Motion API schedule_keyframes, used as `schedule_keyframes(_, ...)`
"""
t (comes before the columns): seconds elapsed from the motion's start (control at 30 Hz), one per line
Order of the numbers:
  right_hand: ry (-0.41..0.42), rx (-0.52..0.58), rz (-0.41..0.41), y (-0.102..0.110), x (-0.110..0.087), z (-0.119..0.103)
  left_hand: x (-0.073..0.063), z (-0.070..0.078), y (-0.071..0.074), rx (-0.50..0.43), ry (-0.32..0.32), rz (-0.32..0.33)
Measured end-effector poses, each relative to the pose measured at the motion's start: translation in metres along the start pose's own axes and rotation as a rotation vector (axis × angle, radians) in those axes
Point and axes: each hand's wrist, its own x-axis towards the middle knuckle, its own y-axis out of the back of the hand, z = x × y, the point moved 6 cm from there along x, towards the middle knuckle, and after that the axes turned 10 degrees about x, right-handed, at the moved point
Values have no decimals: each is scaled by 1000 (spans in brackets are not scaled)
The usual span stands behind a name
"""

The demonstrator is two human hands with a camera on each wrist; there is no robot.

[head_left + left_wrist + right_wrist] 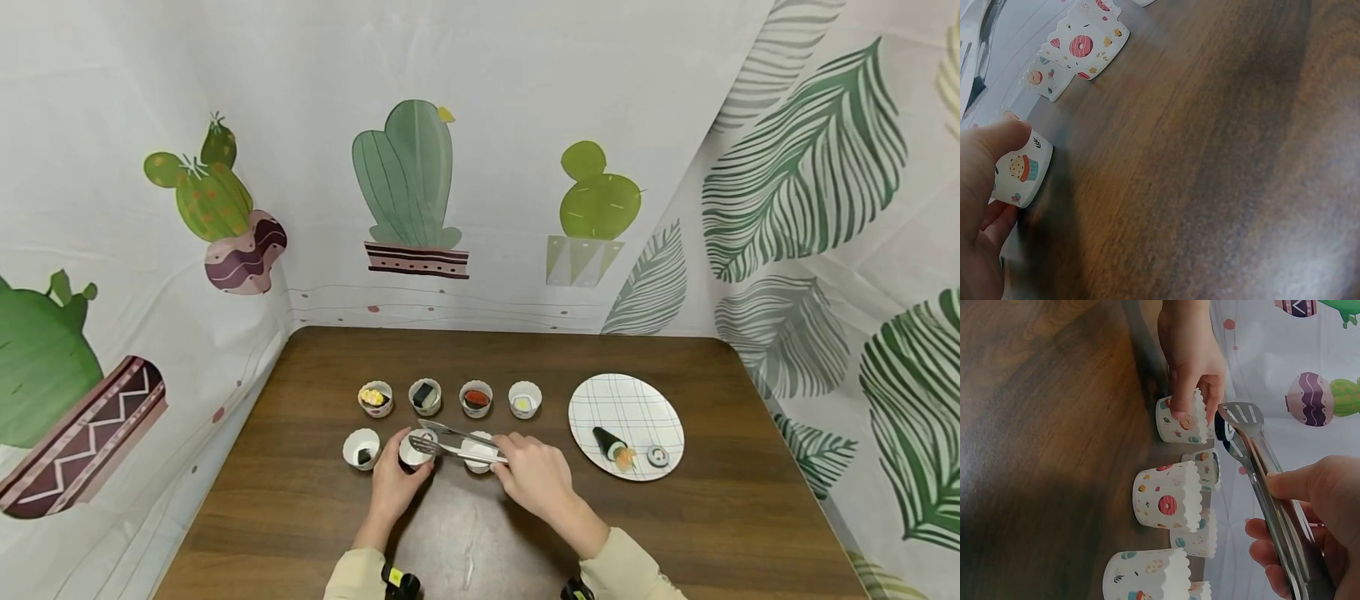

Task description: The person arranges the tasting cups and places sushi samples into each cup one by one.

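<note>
My left hand (397, 487) grips a white scalloped paper cup (1029, 175) printed with cupcakes, thumb on one side and fingers on the other. In my right hand (536, 475) is a pair of metal tongs (1272, 487), their slotted tips reaching left over that cup. Between the tips, the right wrist view shows a dark-edged round piece (1224, 428), apparently a toy sushi roll. A neighbouring paper cup (1166, 497) stands under the tongs, just left of my right hand in the head view.
Behind is a row of cups with a yellow-topped piece (372, 397), a black-and-white piece (425, 394), a red-topped piece (476, 399) and a greenish-yellow spot. A front-left cup (352, 446) holds a dark piece. At right, a plate (600, 400) carries a hand roll (611, 446) and sushi roll (657, 455).
</note>
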Motion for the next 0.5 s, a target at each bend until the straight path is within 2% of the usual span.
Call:
schedule_keyframes(0.33, 33, -21, 17, -8, 4, -7, 1, 0, -1, 0, 7, -5)
schedule_keyframes(0.5, 62, -38, 55, -11, 5, -9, 1, 1, 0, 10, -2, -15)
